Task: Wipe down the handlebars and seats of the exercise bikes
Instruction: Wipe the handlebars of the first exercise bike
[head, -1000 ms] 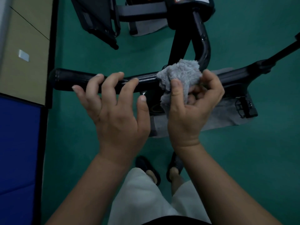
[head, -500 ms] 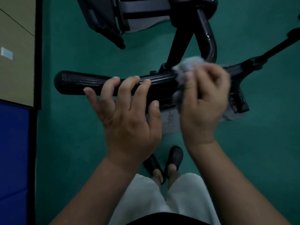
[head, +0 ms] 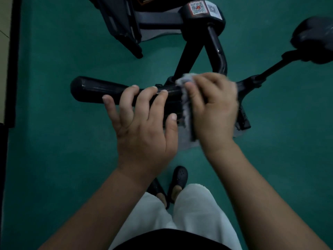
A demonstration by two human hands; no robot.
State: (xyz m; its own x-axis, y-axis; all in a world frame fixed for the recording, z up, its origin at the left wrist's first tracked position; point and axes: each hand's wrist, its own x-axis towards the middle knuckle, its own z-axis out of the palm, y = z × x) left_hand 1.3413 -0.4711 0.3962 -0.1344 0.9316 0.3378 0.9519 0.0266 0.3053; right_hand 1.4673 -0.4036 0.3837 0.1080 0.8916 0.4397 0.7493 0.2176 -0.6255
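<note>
A black handlebar point(head: 93, 89) of an exercise bike runs left to right across the middle of the view. My left hand point(head: 144, 123) lies over its middle with fingers spread and slightly bent across the top. Just to its right, my right hand point(head: 214, 109) holds a grey cloth point(head: 185, 101) wrapped round the bar; the hand is blurred. Most of the cloth is hidden under that hand. The black seat point(head: 313, 38) shows at the upper right edge.
The bike's frame tubes point(head: 218, 51) and a labelled housing point(head: 201, 11) rise behind the bar. A pedal point(head: 243, 120) sits below my right hand. Green floor point(head: 54, 159) surrounds everything. My feet in dark clogs point(head: 178, 179) stand below. A wall edge point(head: 10, 60) runs along the left.
My right hand has closed over the cloth and pressed it onto the bar, hiding most of it. My left hand keeps its place on the bar. The view shifted, bringing the seat in.
</note>
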